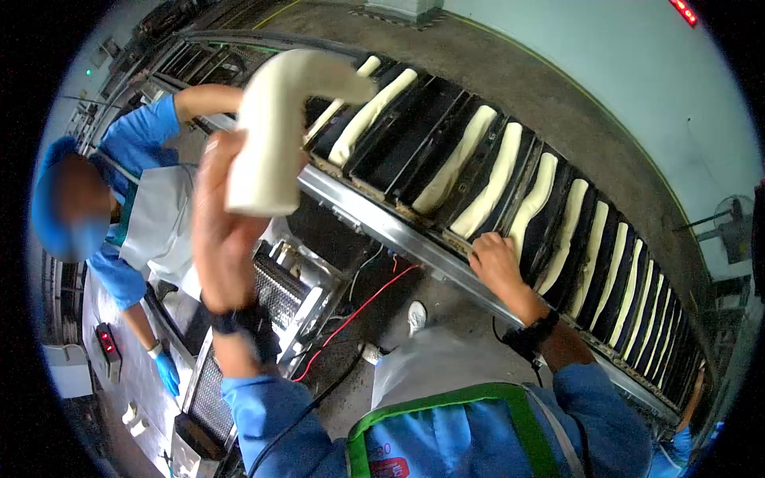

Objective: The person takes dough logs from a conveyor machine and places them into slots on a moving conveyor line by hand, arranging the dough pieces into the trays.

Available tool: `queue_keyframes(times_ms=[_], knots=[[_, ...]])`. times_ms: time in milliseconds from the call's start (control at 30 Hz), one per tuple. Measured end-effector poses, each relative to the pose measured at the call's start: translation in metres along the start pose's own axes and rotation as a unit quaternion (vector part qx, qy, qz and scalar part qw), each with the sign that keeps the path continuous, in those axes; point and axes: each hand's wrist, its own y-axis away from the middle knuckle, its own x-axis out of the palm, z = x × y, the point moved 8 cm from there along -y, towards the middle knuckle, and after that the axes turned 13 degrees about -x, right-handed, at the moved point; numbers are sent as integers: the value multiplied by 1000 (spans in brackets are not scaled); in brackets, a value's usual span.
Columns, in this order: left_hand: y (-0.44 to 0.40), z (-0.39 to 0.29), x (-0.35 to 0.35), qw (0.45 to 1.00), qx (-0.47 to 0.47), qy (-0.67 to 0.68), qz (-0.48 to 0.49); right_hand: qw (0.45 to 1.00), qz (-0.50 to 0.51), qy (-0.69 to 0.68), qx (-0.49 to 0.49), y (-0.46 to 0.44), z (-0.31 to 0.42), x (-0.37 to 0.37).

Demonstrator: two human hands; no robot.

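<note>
My left hand [223, 215], slightly blurred, is raised at the left and wrapped round a thick pale dough strip [271, 135], whose upper end bends over to the right. My right hand [498, 267] rests at the near edge of the black trays, at the lower ends of two dough pieces [494, 187]; its fingers are bent, and whether they grip anything is hidden. Long dough pieces lie one per tray along the row. One black tray [406, 131] between filled ones holds no dough.
A metal rail [382, 223] runs along the trays. At the left, a co-worker in blue [147, 191] stands by a steel table [119, 311] with a red digital display [107, 342]. A mesh conveyor [279, 295] and a red cable [355, 315] are below.
</note>
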Motion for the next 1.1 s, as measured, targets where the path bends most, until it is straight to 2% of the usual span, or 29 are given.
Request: queue_keyframes(times_ms=[33,67,100,133,167,200,300,367,433,467,533,567,600,667,733,800,867,933,1000,1067,1100], knots=[[-14,10,17,998,19,-53,-7,1000,14,-8,0,0,0,-1],[-49,35,7,990,-87,-104,-30,1000,15,-9,4,0,-2,-1],[-83,64,6,966,-163,-180,84,1000,0,1,-9,0,-1,-4],[-118,91,0,933,-116,-307,148,1000,-16,12,-22,0,0,-7],[-134,101,-20,876,-45,-478,45,999,-38,6,-29,0,2,-12],[-155,109,-44,720,30,-687,-88,999,-36,3,-27,1,2,-12],[-161,128,-65,686,46,-719,-106,999,-25,-41,-22,0,1,-11],[-142,128,-58,614,-31,-773,-158,997,-21,-65,-23,0,1,-13],[-134,132,-51,601,-23,-785,-151,995,-46,-81,-32,1,1,-16],[-132,134,-43,589,-9,-795,-143,995,10,-103,-13,-1,0,-12],[-126,138,-34,566,-11,-806,-171,994,-10,-105,-19,4,-2,-3],[-120,141,-25,578,10,-800,-161,993,28,-116,-25,7,-1,-2],[-112,143,-16,591,33,-792,-150,993,16,-109,-41,12,-1,-4],[-90,150,4,605,58,-785,-120,990,-77,-112,-39,27,-5,-26],[-67,160,14,634,130,-761,-52,993,-58,-104,-11,52,-17,-33],[-39,170,28,628,149,-763,23,993,-60,-92,53,88,-38,-46],[-5,176,39,655,84,-750,41,985,-102,-33,139,141,-67,-47],[17,181,30,652,105,-746,86,968,-120,-11,220,199,-94,-59],[50,186,3,694,68,-715,49,905,-110,55,407,297,-138,-66],[55,191,-13,718,46,-692,67,842,-127,86,518,377,-163,-63],[55,193,-26,744,32,-662,90,816,-106,40,567,409,-176,-62]])
